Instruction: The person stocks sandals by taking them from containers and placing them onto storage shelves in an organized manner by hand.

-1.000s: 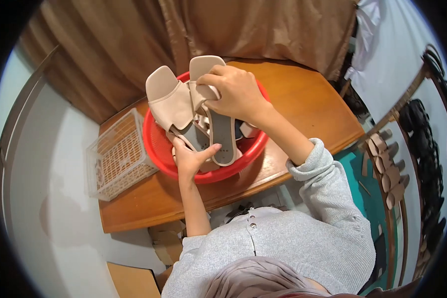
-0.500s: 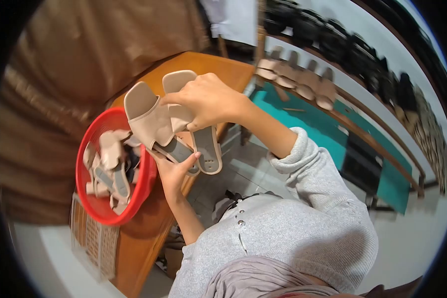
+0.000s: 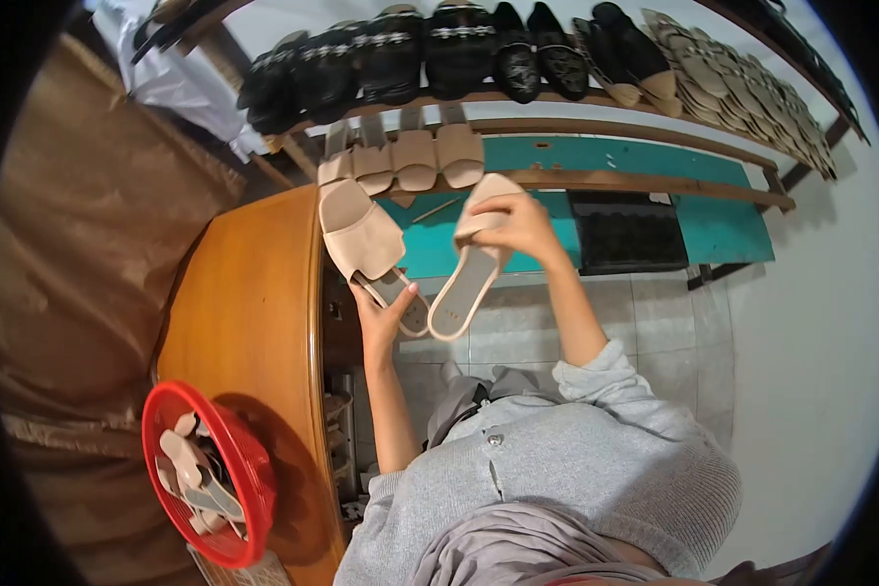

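Observation:
My left hand (image 3: 381,317) is closed on the sole of a beige slide sandal (image 3: 364,239), its thumb over the grey insole and its toe pointing away from me. To the right, my right hand (image 3: 520,230) grips a matching beige slide sandal (image 3: 466,293) by its upper strap, partly covering that strap. The heels of both sandals nearly meet in front of my body. Just past them, a row of similar beige sandals (image 3: 415,161) sits on the lower rack rail (image 3: 635,182).
A red basket (image 3: 259,488) with several beige sandals stands on the wooden table (image 3: 239,293) at left. Black shoes (image 3: 391,54) and patterned flat footwear (image 3: 732,83) fill the upper shelf. Behind the lower rail are a teal panel (image 3: 723,220) and a black box (image 3: 625,234).
My view has turned right toward the rack. Both sandals have moved from above the table to in front of the rack, and my right hand has drawn its sandal apart from the other.

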{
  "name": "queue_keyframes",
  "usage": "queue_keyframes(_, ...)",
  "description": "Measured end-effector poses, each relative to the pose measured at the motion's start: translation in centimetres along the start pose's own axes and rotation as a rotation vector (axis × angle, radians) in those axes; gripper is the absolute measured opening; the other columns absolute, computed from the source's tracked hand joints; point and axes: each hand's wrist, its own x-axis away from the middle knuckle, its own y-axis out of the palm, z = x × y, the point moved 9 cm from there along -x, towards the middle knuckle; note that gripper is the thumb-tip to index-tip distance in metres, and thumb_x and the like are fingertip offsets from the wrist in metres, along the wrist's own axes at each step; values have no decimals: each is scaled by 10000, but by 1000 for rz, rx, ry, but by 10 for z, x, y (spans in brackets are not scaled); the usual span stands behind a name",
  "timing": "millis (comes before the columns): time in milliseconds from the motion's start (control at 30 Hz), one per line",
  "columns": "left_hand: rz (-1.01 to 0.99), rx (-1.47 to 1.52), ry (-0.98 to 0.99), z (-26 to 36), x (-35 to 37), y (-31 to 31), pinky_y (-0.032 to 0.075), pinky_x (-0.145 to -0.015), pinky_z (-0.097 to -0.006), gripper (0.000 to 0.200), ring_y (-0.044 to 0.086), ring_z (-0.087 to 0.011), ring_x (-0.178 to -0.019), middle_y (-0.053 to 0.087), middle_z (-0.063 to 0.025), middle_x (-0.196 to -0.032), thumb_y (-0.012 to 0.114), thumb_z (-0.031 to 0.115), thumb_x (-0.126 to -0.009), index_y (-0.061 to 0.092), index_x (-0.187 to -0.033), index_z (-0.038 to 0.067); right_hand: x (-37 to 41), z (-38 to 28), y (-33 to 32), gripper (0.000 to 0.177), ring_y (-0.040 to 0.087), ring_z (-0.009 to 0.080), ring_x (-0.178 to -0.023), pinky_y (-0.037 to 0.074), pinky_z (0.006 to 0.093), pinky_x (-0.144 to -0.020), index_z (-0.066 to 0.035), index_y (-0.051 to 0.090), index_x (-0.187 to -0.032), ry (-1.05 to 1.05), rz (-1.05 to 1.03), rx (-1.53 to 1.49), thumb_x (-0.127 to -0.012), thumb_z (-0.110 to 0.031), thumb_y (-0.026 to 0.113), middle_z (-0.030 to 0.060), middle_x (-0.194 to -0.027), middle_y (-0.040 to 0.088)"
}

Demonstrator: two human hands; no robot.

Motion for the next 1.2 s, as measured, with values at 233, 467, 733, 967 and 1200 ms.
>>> queue_keyframes(233,-27,55,48,-30,-56,66,458,-843,-319,817,549,-213,-983,523,-147,-1104,742,42,-717,179,-1309,35,3,148,-86,447,605,151,-826,482,268,-692,-108,636,-1086,252,600,-778,-665,-101,783,40,-1039,627)
queue_keyframes(467,-195,179,13,-59,-97,121,468,-856,-326,668,553,-214,-1006,524,-166,-1125,624,6,-807,159,-1283,48,-58,206,-47,505,570,123,-841,483,229,-588,-122,492,-1241,380,883,-1437,-780,-61,687,12,-1061,564)
queue_keyframes(733,-271,81,-9,-67,-130,120,469,-855,-323,671,556,-211,-996,536,-162,-1111,655,68,-805,181,-1279,40,-116,201,43,535,478,240,-1057,528,378,-815,-145,383,-1283,392,1151,-1442,-819,120,412,61,-1257,370)
queue_keyframes(967,-344,85,-28,-80,-151,116,460,-857,-312,646,544,-205,-1012,535,-146,-1109,669,96,-803,231,-1274,37,-109,185,78,627,433,237,-1096,494,379,-907,-221,275,-1336,447,1054,-1427,-822,133,341,101,-1280,315)
queue_keyframes(1200,-464,115,-125,-84,-157,119,464,-838,-307,527,581,-189,-955,586,-122,-1061,646,108,-827,322,-1235,28,-96,183,59,601,439,238,-1111,446,349,-886,-181,285,-1346,401,721,-1475,-825,86,420,130,-1333,329)
